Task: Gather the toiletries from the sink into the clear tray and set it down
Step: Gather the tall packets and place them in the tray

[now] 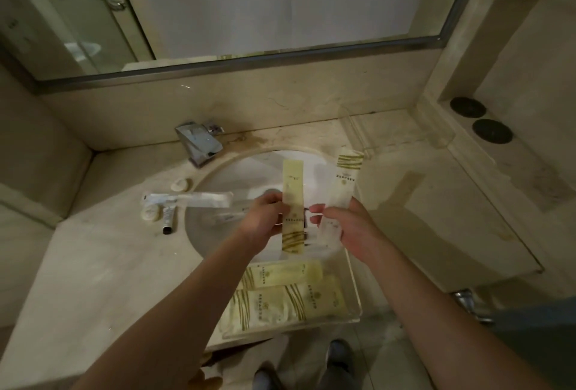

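While gripped: flat yellow packet (293,199), L hand (265,218).

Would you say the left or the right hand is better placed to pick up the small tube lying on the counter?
Probably the left. The small tube lies left of the basin, nearer the left hand, though that hand grips a yellow packet. The right hand holds a white packet farther away.

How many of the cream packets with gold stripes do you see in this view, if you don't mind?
4: one in the left hand at, one in the right hand at, two lying in the clear tray at and. More may be hidden underneath.
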